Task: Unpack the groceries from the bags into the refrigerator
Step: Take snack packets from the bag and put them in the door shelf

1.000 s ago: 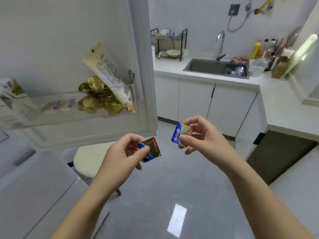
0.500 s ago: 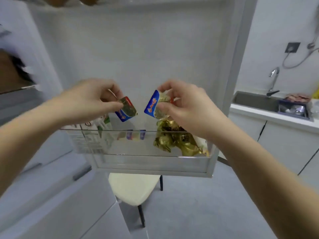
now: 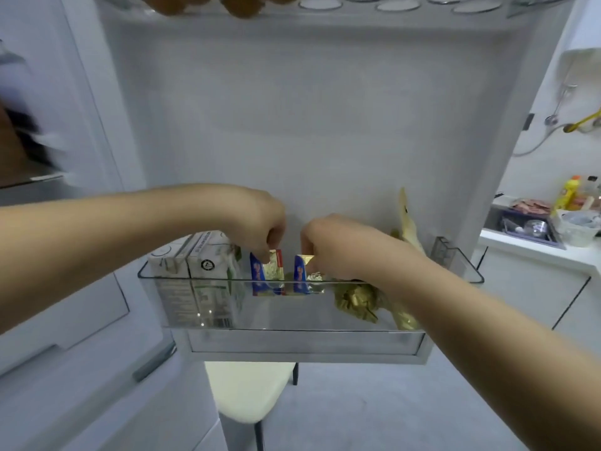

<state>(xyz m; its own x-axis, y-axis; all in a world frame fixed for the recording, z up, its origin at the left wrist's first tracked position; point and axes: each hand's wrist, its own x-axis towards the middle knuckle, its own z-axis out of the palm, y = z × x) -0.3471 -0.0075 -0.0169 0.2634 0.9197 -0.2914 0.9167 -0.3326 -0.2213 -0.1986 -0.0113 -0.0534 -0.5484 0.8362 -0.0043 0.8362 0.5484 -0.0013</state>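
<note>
Head view, single frame

- An open refrigerator door (image 3: 309, 109) is faced; its clear plastic door shelf (image 3: 455, 266) is seen from above and in front
- Left hand (image 3: 260, 226): fingers are curled down into the shelf and pinched on the top edge of a small blue-and-gold foil packet, left one (image 3: 265, 275). The grip is clamped on it
- Right hand (image 3: 331, 245): the top edge of a second blue-and-gold foil packet, right one (image 3: 301, 275), is pinched in the same manner
- Both packets are held upright inside the shelf, just beside each other, blue faces toward the camera. Whether they rest on the shelf floor cannot be told
- Two white milk cartons (image 3: 201, 265) are stood at the left end of the shelf, just beside the left packet
- Crumpled gold foil sweets (image 3: 356, 301) are lain to the right of the packets, under the right wrist; a tall pale pouch (image 3: 406, 219) is leant against the door behind them
- Brown eggs (image 3: 240, 3) are noted in a rack at the top edge
- A cream-seated stool (image 3: 250, 392) is seen below the door; a sink (image 3: 527, 229) and a yellow bottle (image 3: 567, 193) at far right
</note>
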